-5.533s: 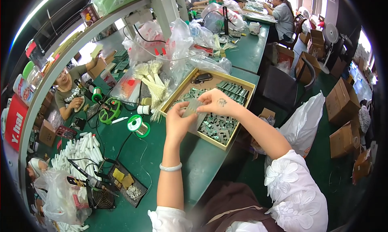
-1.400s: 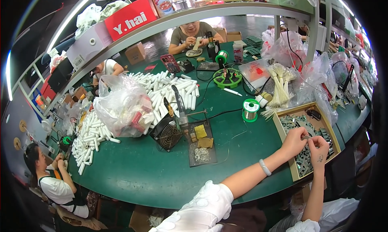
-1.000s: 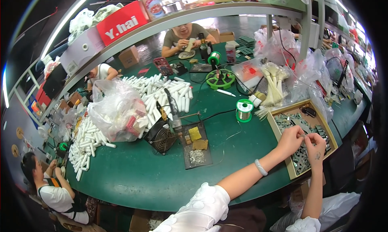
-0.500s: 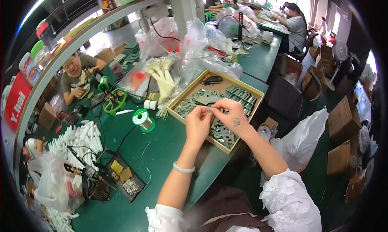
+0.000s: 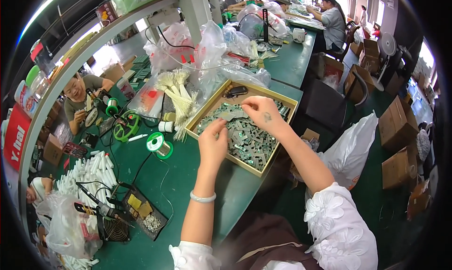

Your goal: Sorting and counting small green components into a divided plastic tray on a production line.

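A shallow yellow cardboard box (image 5: 238, 162) at the table's edge holds a heap of small green and grey circuit board pieces (image 5: 252, 143). Over the box's left side is my left hand (image 5: 213, 140), its thumb and fingertips drawn together; anything between them is too small to make out. My right hand (image 5: 264, 113) hovers above the far middle of the heap in a pinch, and its fingertips hide whatever they may hold. A gap separates the two hands. In the box's far corner lies a small black object (image 5: 236, 91).
Left of the box are a bundle of white wires (image 5: 176, 93), a solder spool (image 5: 160, 145) and a soldering iron (image 5: 106, 199) by a dark tray (image 5: 155, 230). White tubes (image 5: 96, 169) are piled farther left. A co-worker (image 5: 77, 98) sits across the table; a black chair (image 5: 325, 103) stands right.
My hands, together at the fingertips before, have parted. The left has moved left and toward me, the right slightly up and away. The whole view has shifted a little.
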Demonstrator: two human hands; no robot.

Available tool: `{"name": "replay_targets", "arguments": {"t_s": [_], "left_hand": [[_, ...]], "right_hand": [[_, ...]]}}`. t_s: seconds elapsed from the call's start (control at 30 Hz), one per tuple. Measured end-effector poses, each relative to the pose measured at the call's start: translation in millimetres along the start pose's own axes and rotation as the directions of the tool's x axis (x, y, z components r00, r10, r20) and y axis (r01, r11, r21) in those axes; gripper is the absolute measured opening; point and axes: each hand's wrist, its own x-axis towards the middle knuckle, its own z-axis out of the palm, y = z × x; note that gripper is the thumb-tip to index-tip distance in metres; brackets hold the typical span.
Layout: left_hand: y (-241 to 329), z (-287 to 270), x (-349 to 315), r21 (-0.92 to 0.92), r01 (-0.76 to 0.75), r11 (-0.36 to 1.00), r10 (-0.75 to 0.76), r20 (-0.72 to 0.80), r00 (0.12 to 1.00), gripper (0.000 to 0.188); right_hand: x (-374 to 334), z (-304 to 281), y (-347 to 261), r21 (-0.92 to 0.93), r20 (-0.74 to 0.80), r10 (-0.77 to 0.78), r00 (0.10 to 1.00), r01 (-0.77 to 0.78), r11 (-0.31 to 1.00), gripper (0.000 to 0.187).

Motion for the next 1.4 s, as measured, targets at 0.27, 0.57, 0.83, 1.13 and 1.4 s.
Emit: {"name": "replay_targets", "arguments": {"t_s": [0.27,0.57,0.83,1.13,1.4], "left_hand": [[18,-23,8,-0.01,0.106,0.994,-0.106,-0.203,0.974,0.022],[16,-19,11,-0.143,0.016,0.99,-0.066,-0.353,0.933,0.027],[35,-21,7,-0.346,0.347,0.872,-0.336,0.093,0.937,0.018],[40,-16,3,-0.228,0.318,0.92,-0.313,0.058,0.948,0.014],[27,-10,2,-0.182,0.156,0.971,-0.156,0.015,0.988,0.014]], "right_hand": [[17,42,7,-0.45,0.232,0.087,0.969,0.028,0.892,0.027],[3,27,-17,0.289,0.303,-0.021,0.953,-0.07,0.955,0.017],[-17,24,-38,0.341,0.16,-0.024,0.987,-0.033,0.939,0.017],[-24,26,-32,0.281,0.14,0.02,0.99,-0.06,0.958,0.015],[-20,15,-36,0.313,0.175,-0.012,0.985,-0.044,0.949,0.014]]}}
